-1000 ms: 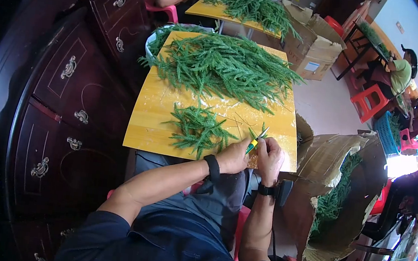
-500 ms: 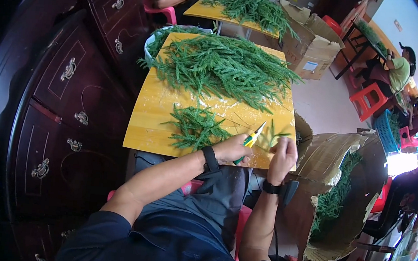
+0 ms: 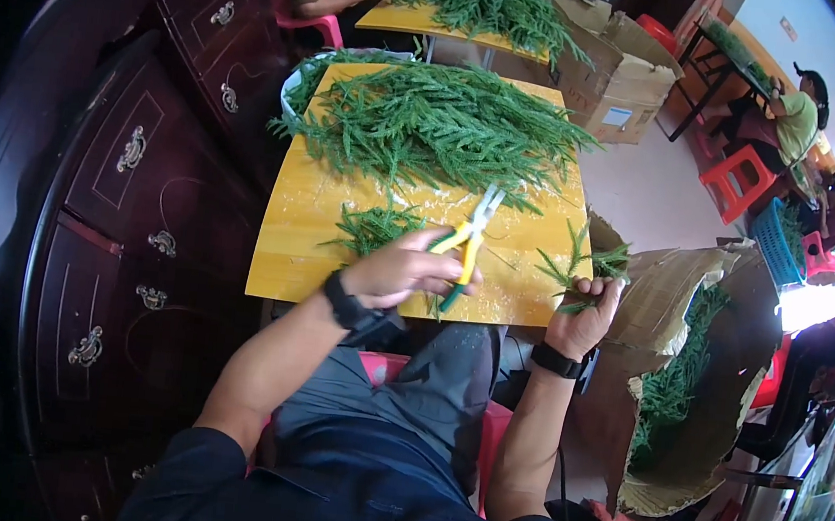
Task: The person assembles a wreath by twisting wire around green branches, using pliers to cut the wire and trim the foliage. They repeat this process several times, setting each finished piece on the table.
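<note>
Left hand: (image 3: 405,269) closed around the yellow and green handles of one pair of scissors (image 3: 470,235), held over the near edge of the yellow table (image 3: 288,248); a black wristband is worn.
Scissors: pale blades are seen slightly parted, pointing away from the person, over bare tabletop.
Right hand: (image 3: 588,317) closed on a small bunch of green sprigs (image 3: 583,266), held at the table's near right corner, above the edge.
Small pile: (image 3: 373,226) a few cut sprigs are laid just beyond the left hand, partly hidden by it.
Cardboard box: (image 3: 687,387) one open box is stood right of the table, green sprigs inside.
Large heap: (image 3: 440,127) long needle-leaved green stems are spread across the far half of the table.
Cabinet: (image 3: 123,182) dark wooden drawers are set along the left.
Second table: (image 3: 430,23) another heap is piled there, a seated person beside it.
Far right: another seated person and one red stool (image 3: 737,176) are seen.
</note>
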The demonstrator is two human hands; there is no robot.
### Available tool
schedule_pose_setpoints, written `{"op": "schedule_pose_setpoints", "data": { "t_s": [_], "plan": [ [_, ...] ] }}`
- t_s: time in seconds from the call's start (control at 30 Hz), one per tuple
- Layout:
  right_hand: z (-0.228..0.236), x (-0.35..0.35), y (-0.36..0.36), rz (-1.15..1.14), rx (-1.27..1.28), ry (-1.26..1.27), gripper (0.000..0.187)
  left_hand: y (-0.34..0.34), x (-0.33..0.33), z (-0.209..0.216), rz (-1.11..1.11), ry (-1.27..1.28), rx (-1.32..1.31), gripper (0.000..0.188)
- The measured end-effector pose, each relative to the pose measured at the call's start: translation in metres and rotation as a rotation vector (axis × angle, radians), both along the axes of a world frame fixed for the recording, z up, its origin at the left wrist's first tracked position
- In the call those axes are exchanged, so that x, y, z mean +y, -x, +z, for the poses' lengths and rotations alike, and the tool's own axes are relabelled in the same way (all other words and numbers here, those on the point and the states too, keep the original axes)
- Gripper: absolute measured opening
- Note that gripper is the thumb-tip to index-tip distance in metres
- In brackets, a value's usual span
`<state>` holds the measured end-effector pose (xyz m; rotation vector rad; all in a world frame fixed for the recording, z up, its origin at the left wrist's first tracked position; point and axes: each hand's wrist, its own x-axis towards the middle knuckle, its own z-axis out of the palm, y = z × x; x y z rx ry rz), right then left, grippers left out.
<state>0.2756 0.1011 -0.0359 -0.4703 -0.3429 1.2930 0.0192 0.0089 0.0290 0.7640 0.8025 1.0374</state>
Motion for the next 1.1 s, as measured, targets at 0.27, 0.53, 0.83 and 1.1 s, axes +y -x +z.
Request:
{"op": "schedule_pose_setpoints", "data": {
  "t_s": [0.27, 0.53, 0.83, 1.1],
  "plan": [
    [0.009, 0.000, -0.001, 0.378, 0.235, 0.031, 0.010, 0.123, -0.067, 0.007, 0.382, -0.113, 0.656, 0.042],
    [0.016, -0.039, 0.059, 0.875, -0.507, 0.015, 0.014, 0.148, -0.095, -0.040, 0.438, -0.039, 1.747, 0.049],
    [-0.017, -0.036, 0.109, 0.644, -1.331, -0.272, 0.024, 0.135, -0.079, -0.041, 0.409, -0.015, 2.001, 0.059],
    [-0.024, -0.042, 0.110, 0.290, -1.759, -0.391, 0.031, 0.119, -0.055, -0.032, 0.636, -0.454, 1.685, 0.050]
  ]
}}
